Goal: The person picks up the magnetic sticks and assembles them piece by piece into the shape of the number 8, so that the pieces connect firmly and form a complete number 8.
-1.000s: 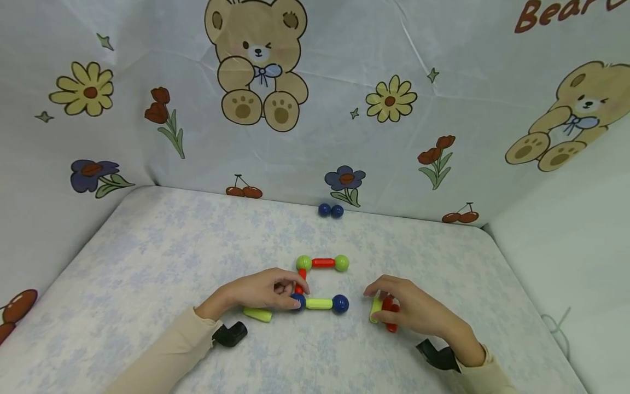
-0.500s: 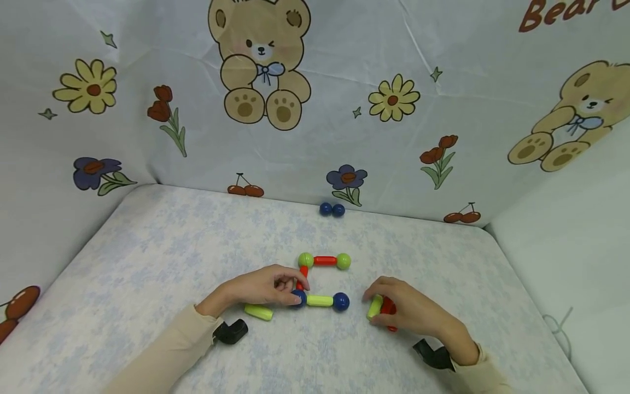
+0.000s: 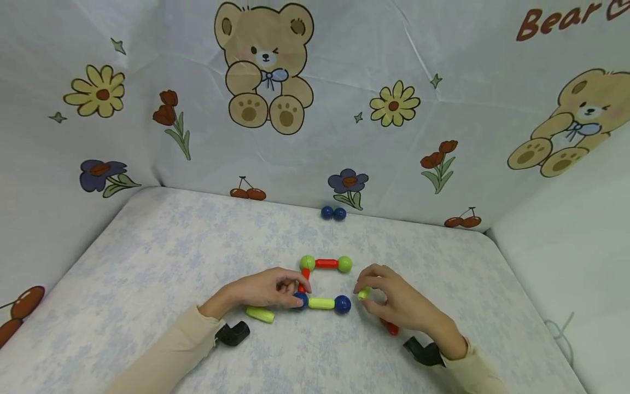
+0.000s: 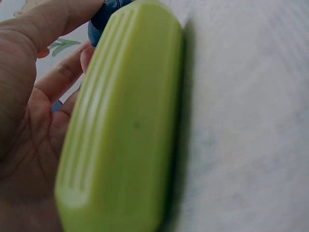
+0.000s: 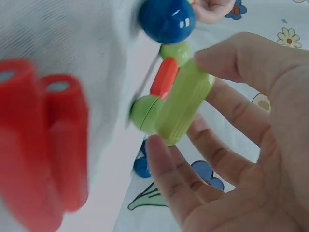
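Facing the open-sided frame point(image 3: 326, 264), right hand point(image 3: 401, 298) pinches green rod point(image 5: 182, 105); left hand point(image 3: 263, 288) holds ball point(image 3: 304, 300).

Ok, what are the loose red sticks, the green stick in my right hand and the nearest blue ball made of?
Red sticks: likely plastic, soft sheen; grayish end discs may be metal. Green stick: likely molded plastic, satin and ridged. Blue ball: glossy, sharp white reflections; plastic or coated metal, unclear.
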A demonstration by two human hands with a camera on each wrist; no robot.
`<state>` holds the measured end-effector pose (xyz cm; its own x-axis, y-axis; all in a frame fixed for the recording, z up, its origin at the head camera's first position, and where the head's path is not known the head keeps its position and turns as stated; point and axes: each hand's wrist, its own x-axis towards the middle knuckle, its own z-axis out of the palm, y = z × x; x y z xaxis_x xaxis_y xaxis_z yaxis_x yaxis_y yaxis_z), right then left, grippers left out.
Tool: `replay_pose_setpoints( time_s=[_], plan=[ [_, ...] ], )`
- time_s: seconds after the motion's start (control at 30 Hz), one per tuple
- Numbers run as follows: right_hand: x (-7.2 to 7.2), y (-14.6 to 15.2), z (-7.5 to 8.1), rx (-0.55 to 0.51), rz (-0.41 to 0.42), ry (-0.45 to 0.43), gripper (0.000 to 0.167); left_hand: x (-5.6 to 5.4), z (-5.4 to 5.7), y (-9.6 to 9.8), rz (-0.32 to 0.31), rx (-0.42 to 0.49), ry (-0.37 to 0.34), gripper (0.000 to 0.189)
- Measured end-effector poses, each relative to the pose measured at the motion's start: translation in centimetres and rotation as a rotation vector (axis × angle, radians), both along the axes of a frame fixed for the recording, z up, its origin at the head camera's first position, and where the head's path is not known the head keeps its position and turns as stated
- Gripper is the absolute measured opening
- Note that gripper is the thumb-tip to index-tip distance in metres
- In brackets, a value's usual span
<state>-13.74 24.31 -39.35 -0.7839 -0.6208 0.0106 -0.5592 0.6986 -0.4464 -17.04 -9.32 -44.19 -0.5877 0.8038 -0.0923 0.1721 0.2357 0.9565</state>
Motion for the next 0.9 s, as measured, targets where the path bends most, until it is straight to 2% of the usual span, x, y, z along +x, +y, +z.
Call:
replay_pose_setpoints(
  time_s=[0.1, 0.33, 0.57, 0.9],
  plan=[
    [-0.2, -0.6, 0.2, -0.044, 0.013, 0.009, 0.016, 0.0, -0.1, 0.0, 0.005, -0.002, -0.001, 0.03],
    [-0.6, -1.6, -0.2, -0.088, 0.048, -0.033, 0.014, 0.1, -0.1, 0.0, 0.006, -0.006, -0.002, 0.03],
    [-0.9, -1.8, -0.7, -0.093, 0.069, -0.039, 0.013, 0.0, 0.0, 0.0, 0.005, -0.007, 0.005, 0.03],
    [-1.0, -2.0, -1.0, -0.046, 0.066, -0.024, 0.014, 0.1, 0.0, 0.0, 0.003, -0.014, 0.002, 0.031]
  ],
)
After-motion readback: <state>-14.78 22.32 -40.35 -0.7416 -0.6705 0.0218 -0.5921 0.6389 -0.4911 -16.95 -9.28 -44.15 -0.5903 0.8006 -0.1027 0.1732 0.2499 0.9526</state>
